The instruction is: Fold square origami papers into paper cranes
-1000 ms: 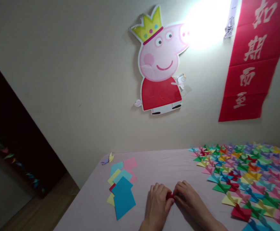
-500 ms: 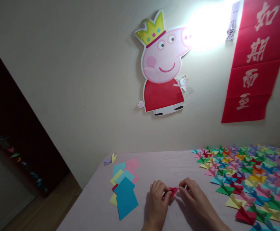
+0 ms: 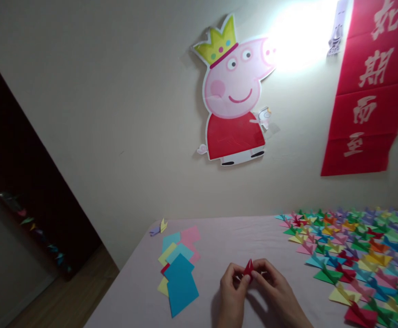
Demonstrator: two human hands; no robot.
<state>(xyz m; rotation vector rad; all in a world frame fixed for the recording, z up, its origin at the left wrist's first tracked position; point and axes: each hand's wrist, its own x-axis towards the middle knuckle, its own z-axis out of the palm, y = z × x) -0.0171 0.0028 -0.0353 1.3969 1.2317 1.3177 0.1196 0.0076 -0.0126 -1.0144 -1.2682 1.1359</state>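
Observation:
A small folded piece of red paper (image 3: 249, 268) is pinched between my two hands above the pink-covered table, its pointed tip facing up. My left hand (image 3: 233, 287) grips its left side, thumb in front and fingers curled behind. My right hand (image 3: 270, 282) closes on its right side in the same way. The fingers hide the lower part of the fold. To the left of my hands lies a loose pile of coloured paper sheets, with a blue sheet (image 3: 181, 289) on top.
Rows of many-coloured folded paper cranes (image 3: 349, 264) cover the table's right side. Two small folded papers, one yellow (image 3: 163, 225) and one purple, sit at the far left corner. Behind the table (image 3: 134, 291), a pig cutout (image 3: 235, 100) and a red banner (image 3: 363, 109) hang on the wall.
The red paper has turned from lying sideways to pointing up. My right hand has come in closer to my left, and both now pinch the paper together. The view has shifted slightly.

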